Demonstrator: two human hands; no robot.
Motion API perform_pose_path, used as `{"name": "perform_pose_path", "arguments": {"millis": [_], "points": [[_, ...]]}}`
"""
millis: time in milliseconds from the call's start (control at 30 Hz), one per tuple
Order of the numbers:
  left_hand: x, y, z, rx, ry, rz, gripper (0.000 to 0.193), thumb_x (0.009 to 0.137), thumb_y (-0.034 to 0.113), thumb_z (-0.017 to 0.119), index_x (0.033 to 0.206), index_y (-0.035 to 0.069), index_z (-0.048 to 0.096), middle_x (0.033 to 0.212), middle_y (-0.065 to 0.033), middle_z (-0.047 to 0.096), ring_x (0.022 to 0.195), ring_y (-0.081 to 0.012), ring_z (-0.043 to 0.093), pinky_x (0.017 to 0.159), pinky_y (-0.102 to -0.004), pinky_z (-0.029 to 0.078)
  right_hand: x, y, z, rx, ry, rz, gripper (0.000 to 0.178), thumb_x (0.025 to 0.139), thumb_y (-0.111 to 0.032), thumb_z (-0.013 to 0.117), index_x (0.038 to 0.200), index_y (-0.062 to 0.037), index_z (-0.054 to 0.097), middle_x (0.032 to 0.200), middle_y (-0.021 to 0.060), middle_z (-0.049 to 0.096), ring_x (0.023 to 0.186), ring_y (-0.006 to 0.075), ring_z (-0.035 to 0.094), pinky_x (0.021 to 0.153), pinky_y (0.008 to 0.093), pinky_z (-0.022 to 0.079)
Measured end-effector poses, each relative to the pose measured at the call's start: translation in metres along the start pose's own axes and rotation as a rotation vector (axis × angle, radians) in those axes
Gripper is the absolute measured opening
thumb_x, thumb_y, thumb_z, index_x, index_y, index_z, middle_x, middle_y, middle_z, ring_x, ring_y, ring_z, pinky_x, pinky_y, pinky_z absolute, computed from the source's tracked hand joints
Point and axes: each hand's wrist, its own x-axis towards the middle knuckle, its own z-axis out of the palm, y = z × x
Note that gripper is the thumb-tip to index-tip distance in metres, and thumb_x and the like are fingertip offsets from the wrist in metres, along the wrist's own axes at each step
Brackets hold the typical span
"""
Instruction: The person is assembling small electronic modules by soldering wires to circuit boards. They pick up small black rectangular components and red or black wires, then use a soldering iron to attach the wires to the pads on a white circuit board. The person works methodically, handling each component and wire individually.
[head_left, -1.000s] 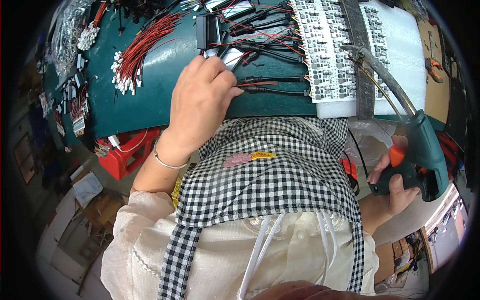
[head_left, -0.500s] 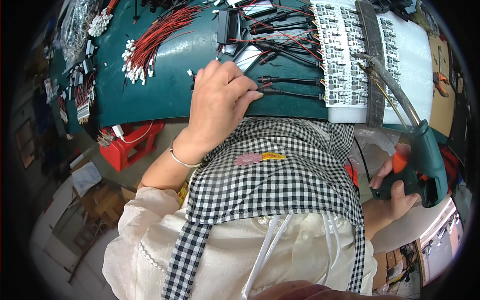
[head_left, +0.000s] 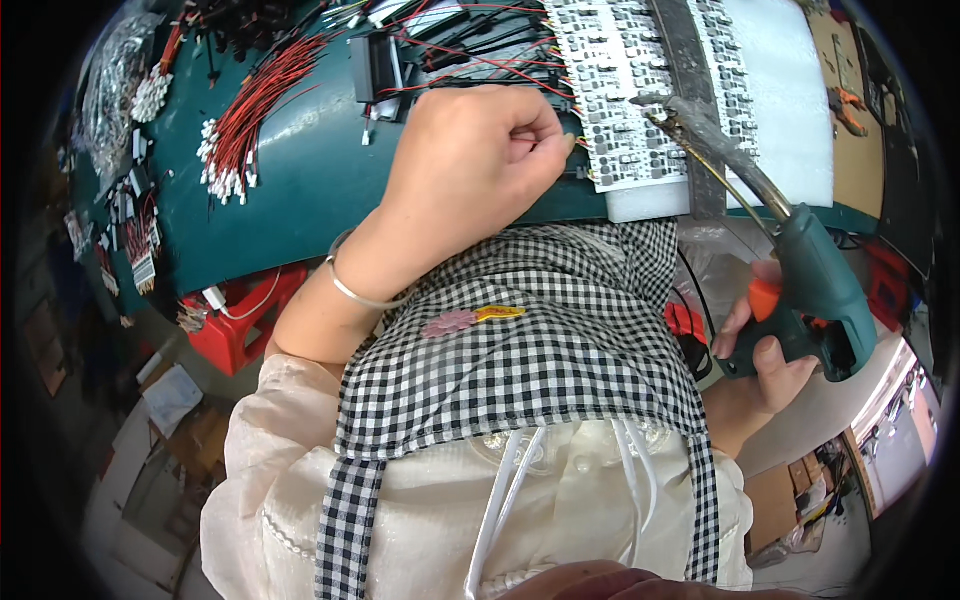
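Note:
My left hand [head_left: 480,150] is closed in a pinch at the near left edge of a white panel of small circuit boards [head_left: 625,85]. A thin red wire [head_left: 522,138] shows in the gap between its fingers; the fingertips hide where it ends. Black cables lie partly behind this hand. My right hand [head_left: 765,350] is wrapped round the handle of a green soldering gun [head_left: 825,285] with an orange trigger. The gun's metal tip [head_left: 655,103] points left over the panel, with a thin strand of solder [head_left: 722,178] alongside the barrel.
A dark metal bar [head_left: 688,110] lies across the panel, which rests on white foam [head_left: 785,120]. Red wires with white connectors [head_left: 265,110] spread at the left of the green table [head_left: 310,190]. A black case [head_left: 376,68] stands behind my left hand. Orange-handled pliers [head_left: 848,105] lie far right.
My left hand has moved right, from the cables to the panel's edge. The gun stays in my right hand, its tip still over the panel. The whole view has shifted slightly.

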Motion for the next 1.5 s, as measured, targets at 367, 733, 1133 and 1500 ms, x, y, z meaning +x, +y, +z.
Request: {"name": "perform_pose_path", "arguments": {"millis": [367,733,1133,1500], "points": [[0.012,-0.012,0.023,0.096,0.057,-0.009,0.008,0.073,0.009,0.074,0.073,0.003,0.069,0.049,0.003,0.049,0.045,-0.0021,0.038,0.044,-0.021,0.032,-0.014,0.009,0.001,-0.027,0.057,0.067,0.077,0.078,-0.042,0.077,0.124,0.0097,0.044,0.077,0.0118,0.059,0.054,0.0154,0.056,0.049,0.0255,0.046],[0.008,-0.014,0.026,0.058,0.057,-0.073,0.01,0.074,0.01,0.075,0.072,0.003,0.068,0.05,0.0063,0.041,0.047,-0.0011,0.031,0.044,-0.02,0.025,-0.002,0.01,0.005,-0.015,-0.035,0.103,0.071,0.077,-0.041,0.078,0.116,0.0103,0.049,0.076,0.0116,0.058,0.051,0.0159,0.054,0.045,0.0252,0.044],[0.006,-0.013,0.033,0.041,0.176,-0.017,0.009,0.069,0.011,0.072,0.065,0.007,0.066,0.054,-0.0042,0.06,0.042,-0.0119,0.053,0.042,-0.0251,0.04,-0.003,0.011,0.006,0.006,-0.029,0.09,0.069,0.077,-0.038,0.078,0.115,0.0115,0.048,0.078,0.0123,0.058,0.05,0.0152,0.054,0.044,0.025,0.044],[0.003,-0.018,0.036,0.018,0.175,0.041,0.009,0.075,0.004,0.074,0.07,0.002,0.066,0.056,0.0055,0.055,0.049,0.0017,0.036,0.044,-0.0162,0.028,-0.005,0.017,0.011,0.078,0.045,0.129,0.053,0.074,-0.023,0.08,0.109,0.0081,0.056,0.088,0.0139,0.06,0.064,0.0172,0.06,0.048,0.0239,0.049]]}}
